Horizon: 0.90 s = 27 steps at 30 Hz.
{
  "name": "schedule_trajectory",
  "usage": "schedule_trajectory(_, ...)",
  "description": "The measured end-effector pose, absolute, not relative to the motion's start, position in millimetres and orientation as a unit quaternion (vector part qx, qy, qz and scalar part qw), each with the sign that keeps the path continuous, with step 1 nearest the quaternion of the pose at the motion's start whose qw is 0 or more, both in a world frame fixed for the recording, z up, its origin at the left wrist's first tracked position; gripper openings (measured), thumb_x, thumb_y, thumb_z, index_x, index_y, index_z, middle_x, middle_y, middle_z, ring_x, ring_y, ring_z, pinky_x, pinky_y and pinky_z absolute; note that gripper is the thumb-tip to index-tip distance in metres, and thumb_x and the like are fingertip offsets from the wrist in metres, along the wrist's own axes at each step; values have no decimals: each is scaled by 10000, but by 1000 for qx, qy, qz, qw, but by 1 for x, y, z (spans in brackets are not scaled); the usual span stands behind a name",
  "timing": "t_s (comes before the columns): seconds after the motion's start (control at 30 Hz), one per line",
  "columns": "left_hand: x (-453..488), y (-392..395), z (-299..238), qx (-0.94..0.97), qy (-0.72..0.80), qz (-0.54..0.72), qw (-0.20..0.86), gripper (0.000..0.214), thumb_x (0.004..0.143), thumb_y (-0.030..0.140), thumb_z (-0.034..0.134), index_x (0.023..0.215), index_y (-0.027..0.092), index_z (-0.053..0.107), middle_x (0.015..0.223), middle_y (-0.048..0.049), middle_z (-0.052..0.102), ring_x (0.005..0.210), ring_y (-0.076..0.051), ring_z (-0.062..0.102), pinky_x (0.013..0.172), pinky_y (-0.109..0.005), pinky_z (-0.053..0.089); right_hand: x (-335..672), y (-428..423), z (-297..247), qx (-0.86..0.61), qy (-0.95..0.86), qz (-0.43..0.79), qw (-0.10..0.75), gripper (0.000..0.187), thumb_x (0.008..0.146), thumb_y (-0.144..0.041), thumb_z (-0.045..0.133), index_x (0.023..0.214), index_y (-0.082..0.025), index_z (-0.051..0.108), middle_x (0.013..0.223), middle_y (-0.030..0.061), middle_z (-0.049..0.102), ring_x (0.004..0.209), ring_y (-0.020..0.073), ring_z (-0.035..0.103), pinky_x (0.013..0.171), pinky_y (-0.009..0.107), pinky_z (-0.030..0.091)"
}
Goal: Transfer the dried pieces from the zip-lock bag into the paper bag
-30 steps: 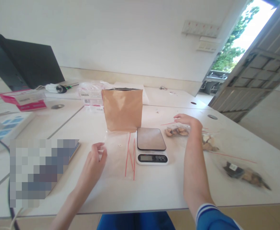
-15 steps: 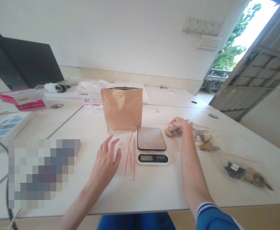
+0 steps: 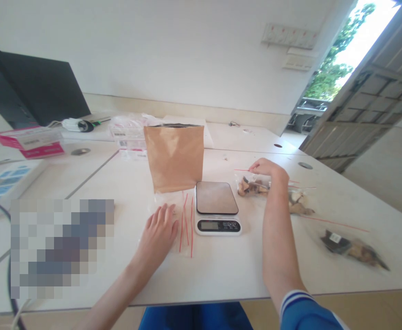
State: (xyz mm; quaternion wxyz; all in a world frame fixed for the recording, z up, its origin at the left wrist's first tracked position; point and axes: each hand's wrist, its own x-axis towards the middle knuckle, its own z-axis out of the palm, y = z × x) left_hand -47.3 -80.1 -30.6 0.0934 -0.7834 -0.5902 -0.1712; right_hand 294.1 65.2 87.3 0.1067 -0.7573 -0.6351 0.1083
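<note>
My left hand (image 3: 158, 231) lies flat, fingers together, on a stack of empty clear zip bags (image 3: 183, 220) with red seal lines, left of a small digital scale (image 3: 216, 208). A brown paper pouch (image 3: 174, 156) stands upright behind the bags. My right hand (image 3: 268, 169) is beyond the scale's right side, pinching the top of a filled clear bag (image 3: 252, 185) of brown pieces. Its fingers are closed on the bag's red-lined edge.
Two more filled clear bags lie to the right, one near my forearm (image 3: 300, 204) and one further right (image 3: 354, 250). A laptop (image 3: 39, 94), pink boxes (image 3: 29, 142) and packets (image 3: 127, 133) sit at the back left. The table's front edge (image 3: 221, 298) runs just below my arms.
My left hand has moved right from beside the empty bags and settled flat on them. My right hand has dipped to the filled bag and now lifts its top edge slightly.
</note>
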Motion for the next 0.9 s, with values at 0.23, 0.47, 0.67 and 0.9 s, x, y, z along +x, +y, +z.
schedule_trajectory(0.23,-45,-84,-19,-795,-588,-142,48,393,930,145,355,1188,267,626,1369,-167,502,1276,-340,488,970,-482,452,284,45,119,-755,-640,107,92,204,768,-102,592,891,-116,754,858,72,743,768,163,666,658,203,463)
schedule_trajectory(0.47,-43,-81,-1,-796,-561,-224,41,294,915,230,416,1074,182,658,1361,-161,531,1308,-368,437,983,-535,435,257,19,152,-747,-642,27,172,200,858,-200,556,989,-137,693,1040,105,693,853,180,632,708,236,437)
schedule_trajectory(0.67,-25,-86,58,-742,-512,-410,-142,238,938,289,363,988,205,579,1039,-73,663,921,-200,652,655,-283,531,208,0,170,-660,-710,76,235,129,879,-231,523,941,-162,612,881,52,663,717,145,571,657,243,393)
schedule_trajectory(0.9,-18,-83,104,-715,-406,-536,-193,187,935,291,401,915,188,556,894,-19,621,736,-108,595,614,-206,463,154,-17,172,-428,-828,284,225,101,913,-272,495,877,-179,510,620,-52,506,524,77,415,515,215,305)
